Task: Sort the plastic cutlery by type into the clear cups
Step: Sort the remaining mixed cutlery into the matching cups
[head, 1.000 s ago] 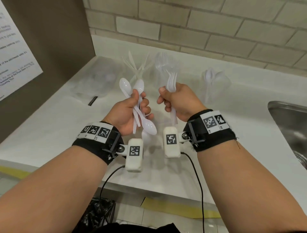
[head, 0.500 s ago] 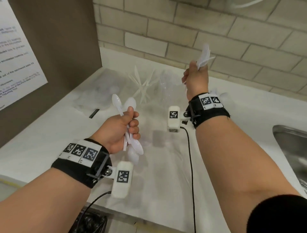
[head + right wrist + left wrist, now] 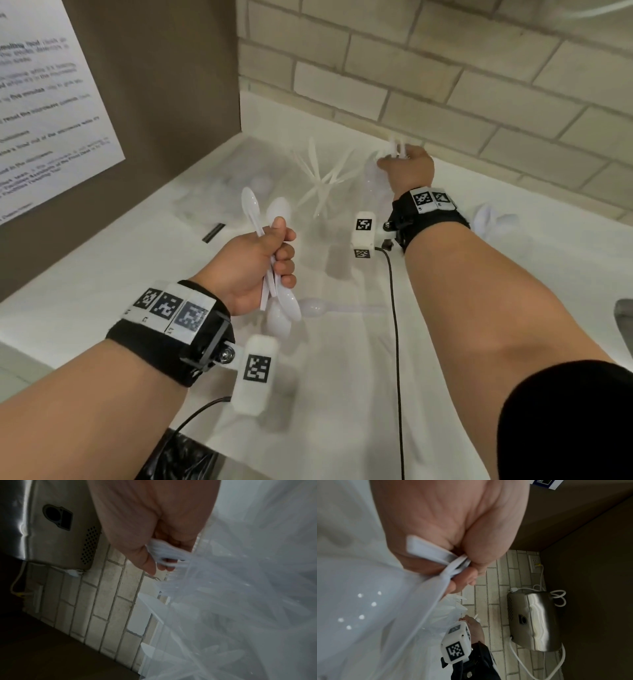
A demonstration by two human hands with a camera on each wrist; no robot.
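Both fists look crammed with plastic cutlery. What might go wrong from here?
The left hand grips a crossed bundle of spoons; one may slip out onto the counter. The right hand lowers forks beside the light cup of knives, which a knock could tip.

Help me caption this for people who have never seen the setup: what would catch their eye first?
First, the left hand at centre, gripping a bundle of white plastic spoons above the white counter. Next, the right hand, stretched to the back by the brick wall, holds white forks over a clear cup there. Beside it, a clear cup of knives fans out.
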